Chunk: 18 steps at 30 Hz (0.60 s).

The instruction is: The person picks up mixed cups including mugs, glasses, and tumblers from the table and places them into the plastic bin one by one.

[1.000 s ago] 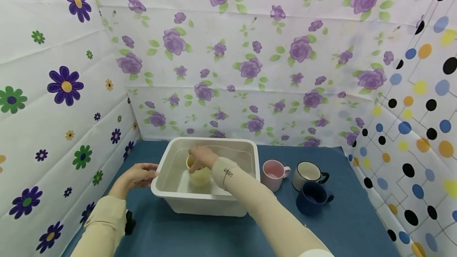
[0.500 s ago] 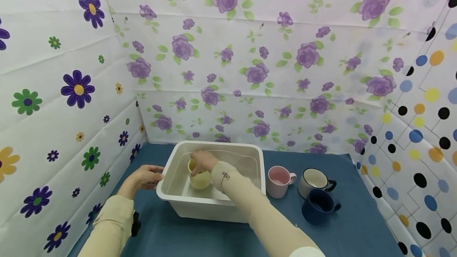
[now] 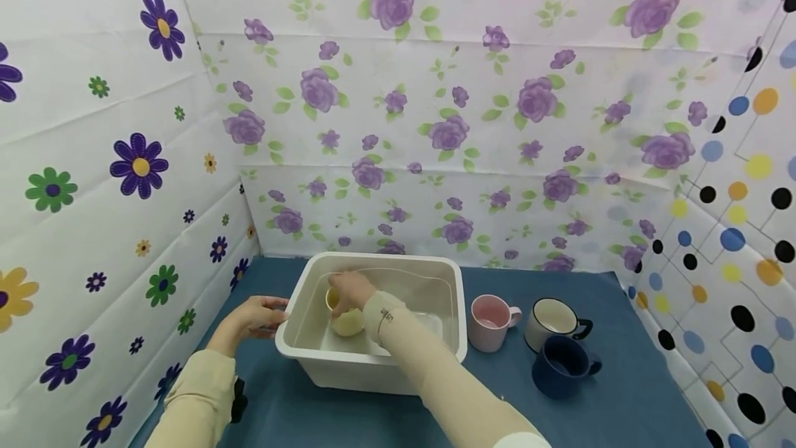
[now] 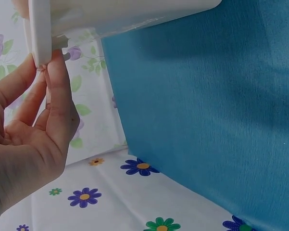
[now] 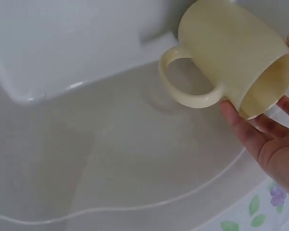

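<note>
In the head view a white basin stands on the blue cloth. Inside its left part is a pale yellow mug, tilted in the right wrist view, its handle pointing away from the palm. My right hand grips the mug near its mouth, fingers around the rim. At the basin's left edge my left hand pinches the rim between thumb and fingers, which the left wrist view shows from below. Part of the mug is hidden behind my right hand in the head view.
Right of the basin stand a pink mug, a cream mug with a black handle and a dark blue mug, the last two close together. Patterned cloths rise at the back, left and right.
The head view has shifted, moving the scene right and down in the frame. The yellow mug appears more tilted in my right hand, while my left hand stays at the basin's rim.
</note>
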Available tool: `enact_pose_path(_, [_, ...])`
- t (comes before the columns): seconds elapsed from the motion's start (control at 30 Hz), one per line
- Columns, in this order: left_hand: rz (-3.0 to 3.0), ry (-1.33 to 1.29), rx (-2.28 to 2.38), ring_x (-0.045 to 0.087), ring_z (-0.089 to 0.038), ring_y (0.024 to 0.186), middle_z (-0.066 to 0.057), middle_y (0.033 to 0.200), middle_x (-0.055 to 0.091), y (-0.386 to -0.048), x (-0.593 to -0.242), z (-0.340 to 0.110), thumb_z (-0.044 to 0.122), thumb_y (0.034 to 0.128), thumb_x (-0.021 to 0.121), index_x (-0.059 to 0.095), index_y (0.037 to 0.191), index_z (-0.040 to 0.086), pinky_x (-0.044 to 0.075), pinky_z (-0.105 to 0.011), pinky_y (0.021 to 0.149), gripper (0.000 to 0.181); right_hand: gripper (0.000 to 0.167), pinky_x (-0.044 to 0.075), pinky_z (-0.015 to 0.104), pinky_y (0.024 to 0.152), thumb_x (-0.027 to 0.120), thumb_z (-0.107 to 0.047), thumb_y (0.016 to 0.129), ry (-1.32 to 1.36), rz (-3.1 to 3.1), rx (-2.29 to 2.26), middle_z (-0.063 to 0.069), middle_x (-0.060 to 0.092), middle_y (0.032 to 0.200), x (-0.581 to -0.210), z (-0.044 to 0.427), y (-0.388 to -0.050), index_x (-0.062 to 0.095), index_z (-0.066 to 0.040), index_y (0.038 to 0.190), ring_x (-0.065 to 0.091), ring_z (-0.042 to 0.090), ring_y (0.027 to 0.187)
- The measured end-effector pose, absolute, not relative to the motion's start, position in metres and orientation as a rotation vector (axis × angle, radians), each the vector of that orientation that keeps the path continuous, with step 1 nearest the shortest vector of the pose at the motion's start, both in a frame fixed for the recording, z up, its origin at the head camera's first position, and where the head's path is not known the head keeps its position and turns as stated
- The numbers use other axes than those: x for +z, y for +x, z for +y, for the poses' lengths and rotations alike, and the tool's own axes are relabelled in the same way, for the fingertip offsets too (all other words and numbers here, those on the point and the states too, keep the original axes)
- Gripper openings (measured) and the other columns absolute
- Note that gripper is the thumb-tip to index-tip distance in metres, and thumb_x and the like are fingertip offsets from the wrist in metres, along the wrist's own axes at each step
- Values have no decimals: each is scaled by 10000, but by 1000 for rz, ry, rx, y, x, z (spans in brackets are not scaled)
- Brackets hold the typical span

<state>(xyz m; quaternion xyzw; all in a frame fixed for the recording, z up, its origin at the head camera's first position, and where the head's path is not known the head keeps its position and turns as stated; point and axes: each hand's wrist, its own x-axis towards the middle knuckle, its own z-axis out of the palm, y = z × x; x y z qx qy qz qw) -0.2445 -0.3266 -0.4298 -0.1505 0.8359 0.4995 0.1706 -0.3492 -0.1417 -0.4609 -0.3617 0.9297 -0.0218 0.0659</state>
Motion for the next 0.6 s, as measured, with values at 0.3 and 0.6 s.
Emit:
enact_pose_path(0.3, [2394, -425, 1412, 616, -192, 808, -227, 1098, 607, -246, -427, -324, 78, 908, 596, 424, 1336, -95, 567, -372, 746, 492, 636, 471, 307, 938, 834, -359, 679, -1070, 2797, -150, 33, 635, 1159, -476, -143, -350, 552, -146, 1208, 599, 222, 1063])
enact_pose_path(0.6, [2399, -454, 1415, 639, -198, 822, -230, 1103, 613, -244, -428, -322, 75, 914, 590, 433, 1332, -88, 567, -373, 726, 475, 758, 471, 358, 949, 859, -438, 602, -1060, 2779, -128, 60, 575, 1219, -507, -153, -374, 535, -192, 1241, 582, 240, 1085])
